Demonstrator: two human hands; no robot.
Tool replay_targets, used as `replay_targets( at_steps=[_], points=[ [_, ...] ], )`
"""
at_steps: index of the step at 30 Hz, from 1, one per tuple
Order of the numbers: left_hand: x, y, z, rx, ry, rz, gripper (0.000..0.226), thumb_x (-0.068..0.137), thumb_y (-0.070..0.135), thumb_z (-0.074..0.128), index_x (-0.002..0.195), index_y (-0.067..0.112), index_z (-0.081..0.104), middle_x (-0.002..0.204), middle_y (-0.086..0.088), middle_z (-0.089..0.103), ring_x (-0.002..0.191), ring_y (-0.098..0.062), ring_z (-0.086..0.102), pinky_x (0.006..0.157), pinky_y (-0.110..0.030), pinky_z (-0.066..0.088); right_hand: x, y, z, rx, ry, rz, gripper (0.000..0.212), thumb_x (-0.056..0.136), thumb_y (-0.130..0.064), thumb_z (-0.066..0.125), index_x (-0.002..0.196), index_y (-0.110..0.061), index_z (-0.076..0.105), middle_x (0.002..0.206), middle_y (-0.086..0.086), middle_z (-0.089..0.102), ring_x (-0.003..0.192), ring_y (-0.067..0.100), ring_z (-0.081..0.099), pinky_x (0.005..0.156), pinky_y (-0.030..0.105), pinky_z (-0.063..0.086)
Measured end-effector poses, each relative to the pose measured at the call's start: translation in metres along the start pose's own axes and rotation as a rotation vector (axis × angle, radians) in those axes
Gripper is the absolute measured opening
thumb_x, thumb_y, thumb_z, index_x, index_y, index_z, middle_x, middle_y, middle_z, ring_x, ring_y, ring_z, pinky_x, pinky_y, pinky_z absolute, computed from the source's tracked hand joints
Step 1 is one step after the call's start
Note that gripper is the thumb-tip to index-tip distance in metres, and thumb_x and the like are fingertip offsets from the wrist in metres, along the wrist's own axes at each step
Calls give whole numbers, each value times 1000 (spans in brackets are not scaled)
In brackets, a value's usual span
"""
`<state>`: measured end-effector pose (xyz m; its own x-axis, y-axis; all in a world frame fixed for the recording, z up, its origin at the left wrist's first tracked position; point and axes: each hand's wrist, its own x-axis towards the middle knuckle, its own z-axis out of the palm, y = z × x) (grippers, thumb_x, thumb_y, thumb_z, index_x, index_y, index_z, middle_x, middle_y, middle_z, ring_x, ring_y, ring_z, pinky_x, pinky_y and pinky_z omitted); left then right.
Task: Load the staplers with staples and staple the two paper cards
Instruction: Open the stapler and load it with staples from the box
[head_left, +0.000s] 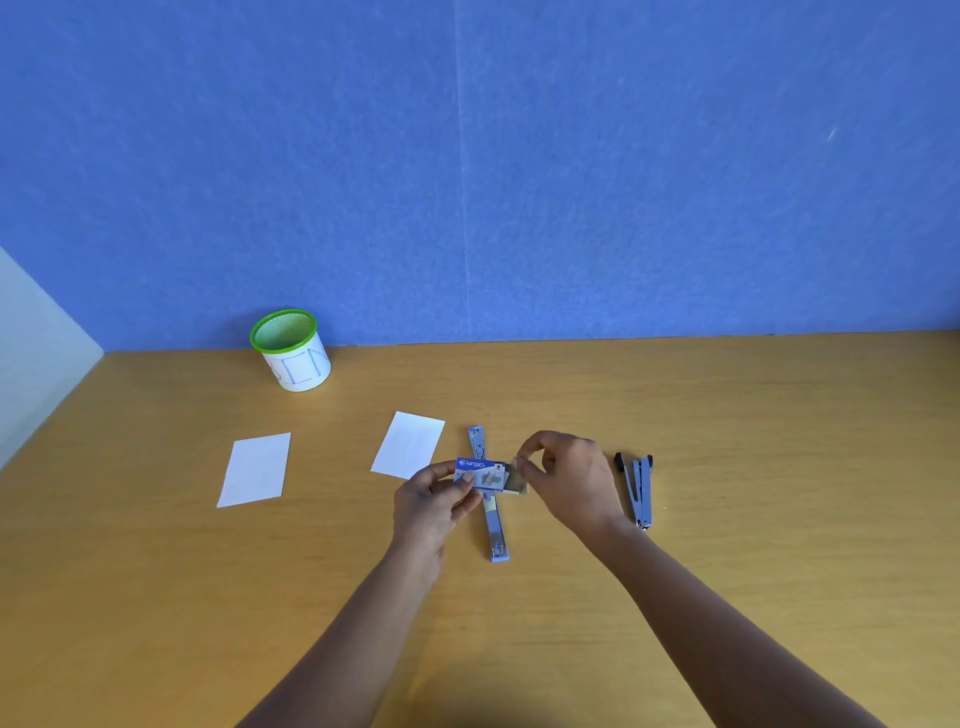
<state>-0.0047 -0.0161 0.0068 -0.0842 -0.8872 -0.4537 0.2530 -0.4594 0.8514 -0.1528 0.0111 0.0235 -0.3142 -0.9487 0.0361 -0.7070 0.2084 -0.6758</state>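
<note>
A blue stapler (491, 525) lies flat on the wooden table, swung fully open, its length running away from me. Above its middle my left hand (431, 501) holds a small blue and white staple box (480, 472). The box's inner tray (517, 483) is slid out to the right, and my right hand (566, 480) pinches at that tray's end. A second blue stapler (641, 488) lies to the right, partly open. Two white paper cards lie apart on the table: one (256, 469) at the left, the other (409, 444) just left of the open stapler.
A green-rimmed mesh cup (293, 351) wrapped in white paper stands at the back left near the blue wall. The table's left edge (47, 415) runs diagonally beside a pale wall.
</note>
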Motion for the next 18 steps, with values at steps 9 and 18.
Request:
replay_targets(
  at_steps=[9,18],
  points=[
    [0,0,3,-31,27,-4,22,84,-6,61,105,-1,56,82,-17,63,69,-22,61,53,-14,54,-13,8,-3,832,-282,616,18,92,-26,54,88,-14,67,79,0,66,51,8,30,39,13,27],
    [1,-1,2,-7,-26,8,29,84,-4,62,110,8,62,77,-9,65,64,-14,64,59,-15,56,-13,7,5,831,-239,581,17,83,-28,67,92,-13,69,78,-4,65,51,9,25,38,15,22]
  ],
)
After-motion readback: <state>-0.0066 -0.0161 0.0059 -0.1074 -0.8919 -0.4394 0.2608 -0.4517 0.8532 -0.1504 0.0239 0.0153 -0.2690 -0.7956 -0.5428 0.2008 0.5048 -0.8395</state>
